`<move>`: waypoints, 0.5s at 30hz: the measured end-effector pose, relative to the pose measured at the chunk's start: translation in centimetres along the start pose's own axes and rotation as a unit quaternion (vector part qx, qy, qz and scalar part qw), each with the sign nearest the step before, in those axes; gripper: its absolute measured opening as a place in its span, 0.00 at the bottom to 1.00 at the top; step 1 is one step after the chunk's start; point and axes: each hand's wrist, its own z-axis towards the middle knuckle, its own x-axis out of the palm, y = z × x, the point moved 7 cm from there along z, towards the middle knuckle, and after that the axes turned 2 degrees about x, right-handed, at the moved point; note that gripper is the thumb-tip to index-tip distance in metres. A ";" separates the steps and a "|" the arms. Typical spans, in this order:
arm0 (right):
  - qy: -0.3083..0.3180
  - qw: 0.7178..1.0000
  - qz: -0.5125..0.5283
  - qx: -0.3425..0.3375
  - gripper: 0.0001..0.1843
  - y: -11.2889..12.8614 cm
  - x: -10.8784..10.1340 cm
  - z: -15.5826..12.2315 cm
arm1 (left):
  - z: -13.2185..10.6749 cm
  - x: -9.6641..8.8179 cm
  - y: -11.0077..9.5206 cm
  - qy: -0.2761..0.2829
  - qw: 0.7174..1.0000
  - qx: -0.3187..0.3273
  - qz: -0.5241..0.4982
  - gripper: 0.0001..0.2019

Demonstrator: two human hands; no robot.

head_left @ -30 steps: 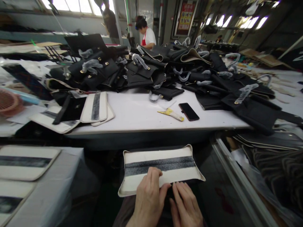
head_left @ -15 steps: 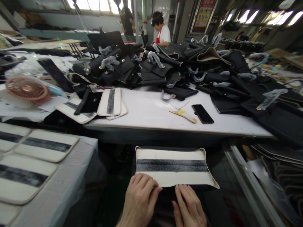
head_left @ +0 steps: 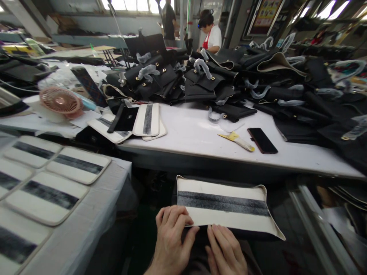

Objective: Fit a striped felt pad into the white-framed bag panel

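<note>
In the head view, a cream-white bag panel [head_left: 223, 204] with a dark grey band along its length lies low at the centre. Its edges are turned up and two corners stick out, with black material [head_left: 249, 232] showing beneath. My left hand [head_left: 173, 233] has its fingers bent over the near edge, left of the middle, thumb pressed up to it. Beside it, my right hand [head_left: 225, 246] pinches the same edge with fingers held together. Only a small gap separates the hands. What lies under the fingertips is hidden.
Similar banded panels [head_left: 48, 196] lie on a covered table at left. On the white bench ahead are a pink fan [head_left: 60, 101], a yellow tube [head_left: 236, 141], a phone [head_left: 262, 140] and a heap of black bags [head_left: 200, 86]. A person in a red apron [head_left: 210, 36] stands behind.
The camera view has turned a little left, so the bench and its things sit further right. Both hands keep to the panel's near edge, the right now nearer to the left.
</note>
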 end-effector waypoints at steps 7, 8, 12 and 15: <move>0.003 0.999 0.030 -0.028 0.12 1.5 1.1 0.8 | -2.7 0.4 2.4 -0.022 0.998 -0.024 -0.046 0.13; 0.004 0.999 0.032 -0.031 0.13 1.7 1.3 0.7 | -3.1 0.4 3.4 -0.041 0.993 -0.066 -0.091 0.15; -0.006 0.999 0.029 -0.033 0.14 2.1 1.9 0.5 | -6.6 2.8 9.4 -0.137 0.854 -0.377 -0.332 0.20; 0.003 0.998 0.016 -0.061 0.13 2.6 2.2 0.8 | -9.3 7.7 11.4 -0.129 0.644 -0.549 -0.517 0.28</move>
